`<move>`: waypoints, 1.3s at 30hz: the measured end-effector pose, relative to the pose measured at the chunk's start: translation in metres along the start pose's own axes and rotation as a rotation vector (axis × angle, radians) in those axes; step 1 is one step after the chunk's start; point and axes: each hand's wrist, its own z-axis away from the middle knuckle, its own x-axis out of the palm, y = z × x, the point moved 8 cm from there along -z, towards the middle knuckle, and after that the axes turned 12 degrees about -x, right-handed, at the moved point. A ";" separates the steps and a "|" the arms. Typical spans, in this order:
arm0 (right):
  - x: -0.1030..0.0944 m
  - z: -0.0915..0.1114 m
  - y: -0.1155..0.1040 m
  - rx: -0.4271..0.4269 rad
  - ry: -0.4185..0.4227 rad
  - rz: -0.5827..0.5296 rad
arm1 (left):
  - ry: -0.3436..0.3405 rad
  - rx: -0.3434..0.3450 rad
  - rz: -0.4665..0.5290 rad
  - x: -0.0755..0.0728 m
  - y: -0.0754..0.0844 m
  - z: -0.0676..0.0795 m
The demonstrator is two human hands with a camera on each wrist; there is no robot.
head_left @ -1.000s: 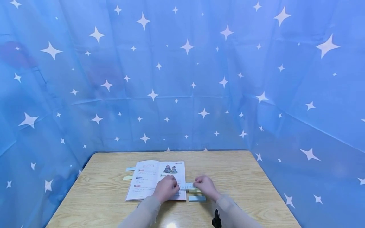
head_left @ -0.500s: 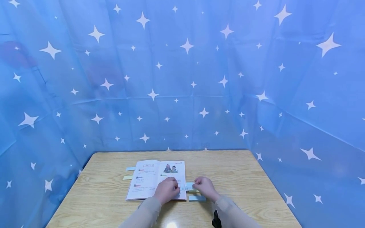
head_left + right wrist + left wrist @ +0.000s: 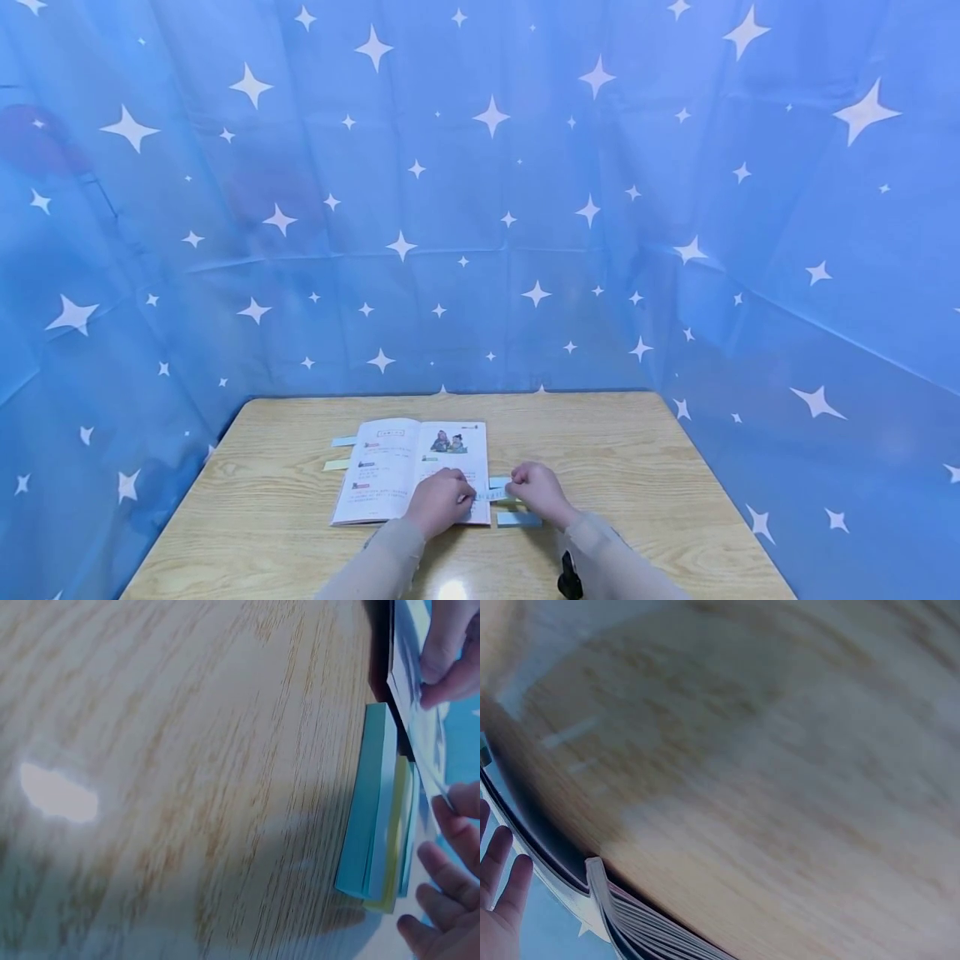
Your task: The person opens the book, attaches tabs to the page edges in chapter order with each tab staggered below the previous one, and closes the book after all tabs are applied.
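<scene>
An open book (image 3: 382, 479) with printed text and a coloured picture lies on the table. My left hand (image 3: 440, 502) rests on its right page and pinches the near end of a thin printed paper strip (image 3: 492, 495). The strip's other end is pinched between the thumb and finger of my right hand (image 3: 542, 492); the right wrist view shows the strip stretched between both hands (image 3: 457, 862). Under and beside my right hand lie a blue sticky-note pad (image 3: 367, 802), a yellow pad (image 3: 396, 840) and another blue pad (image 3: 498, 482).
A blue tab (image 3: 344, 442) and a yellow tab (image 3: 337, 465) stick out from the book's left side. The wooden table (image 3: 637, 450) is enclosed by a blue star-patterned curtain (image 3: 465, 208). A black object (image 3: 569, 577) sits by the right sleeve.
The strip has shifted slightly down and to the right at the page edge, uncovering more of the far blue pad. Both hands have barely moved.
</scene>
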 end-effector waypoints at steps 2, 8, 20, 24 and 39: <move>0.001 0.000 0.000 -0.005 -0.005 0.004 | -0.011 -0.002 -0.008 0.001 0.000 0.001; 0.004 0.001 0.003 0.005 -0.030 0.004 | -0.010 0.019 -0.019 0.003 0.002 0.003; 0.006 0.000 0.006 0.034 -0.056 -0.019 | -0.002 0.046 -0.044 0.002 0.005 0.005; 0.007 0.001 0.006 0.033 -0.056 -0.016 | -0.006 0.041 -0.042 0.003 0.005 0.006; 0.016 -0.003 -0.022 -0.208 -0.134 0.198 | 0.000 0.024 -0.030 0.007 0.003 0.008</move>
